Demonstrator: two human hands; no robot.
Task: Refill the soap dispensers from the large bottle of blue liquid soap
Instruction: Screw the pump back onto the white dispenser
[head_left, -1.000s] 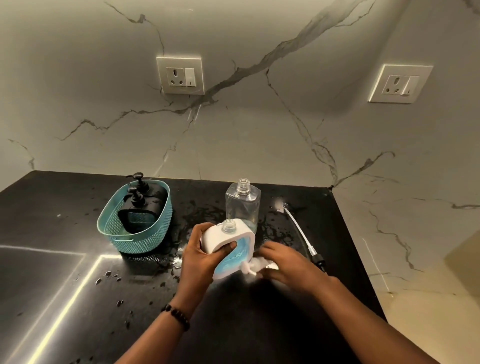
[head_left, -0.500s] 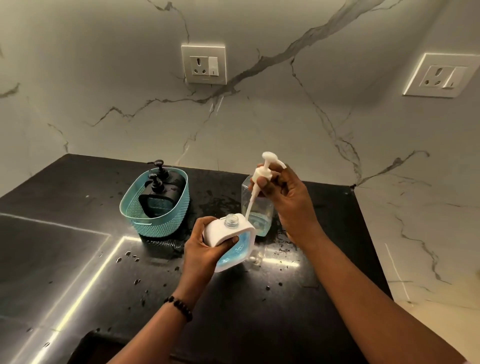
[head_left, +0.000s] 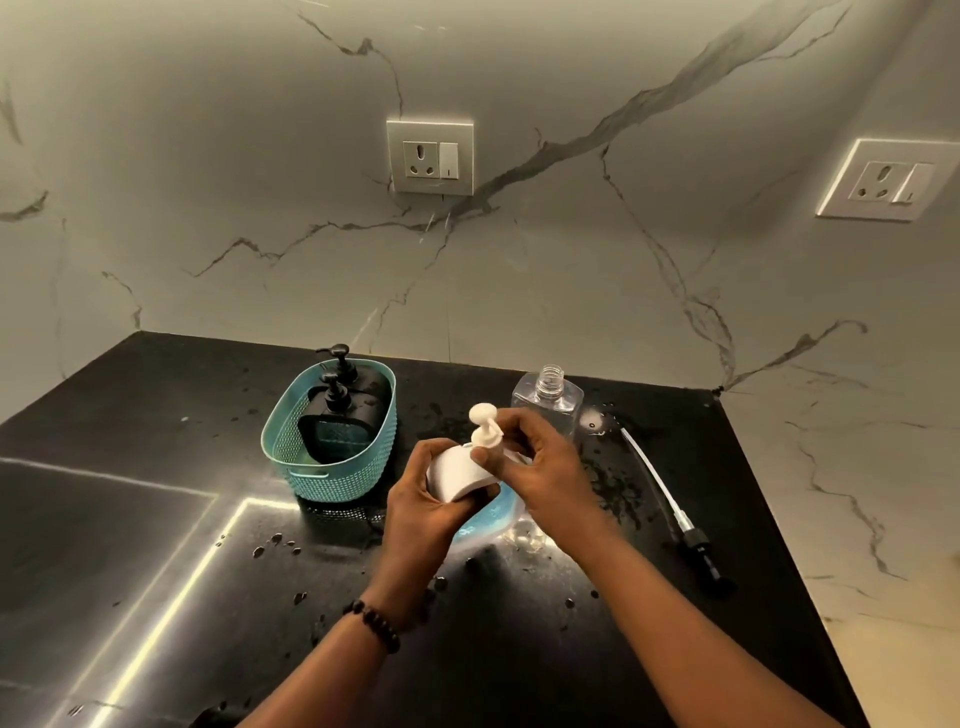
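Note:
My left hand (head_left: 423, 499) grips a white soap dispenser (head_left: 457, 473) with blue liquid showing in its lower part (head_left: 485, 514), held tilted over the black counter. My right hand (head_left: 540, 467) pinches the white pump head (head_left: 485, 431), which sits on the dispenser's neck. Just behind my hands stands a clear square bottle (head_left: 548, 397) with no cap. A black pump with a long clear tube (head_left: 670, 506) lies on the counter to the right.
A teal basket (head_left: 317, 467) at left holds two black pump dispensers (head_left: 337, 400). Water drops and smears are scattered over the black counter (head_left: 156, 519). Two wall sockets (head_left: 430, 157) sit on the marble wall. The counter ends at right.
My right hand picked the white pump up off the counter, raised it high, then lowered it into the white dispenser's neck. The left hand has kept hold of the dispenser.

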